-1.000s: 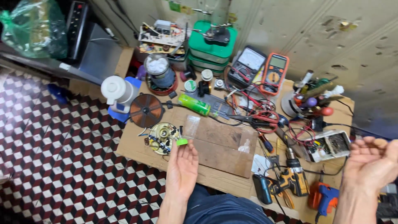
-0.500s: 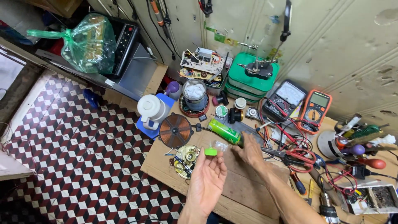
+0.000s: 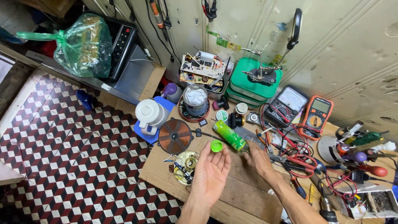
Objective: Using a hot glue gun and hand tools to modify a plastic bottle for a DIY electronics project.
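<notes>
A small green cap (image 3: 216, 145) is held at the fingertips of the open left hand (image 3: 210, 174). The green bottle (image 3: 229, 135) is gripped by the right hand (image 3: 258, 157) just above the table (image 3: 232, 195). The cap is already off; the bottle is not set down.

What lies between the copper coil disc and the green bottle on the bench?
In the head view, the green cap at the left hand's fingertips lies between the copper coil disc and the green bottle.
</notes>
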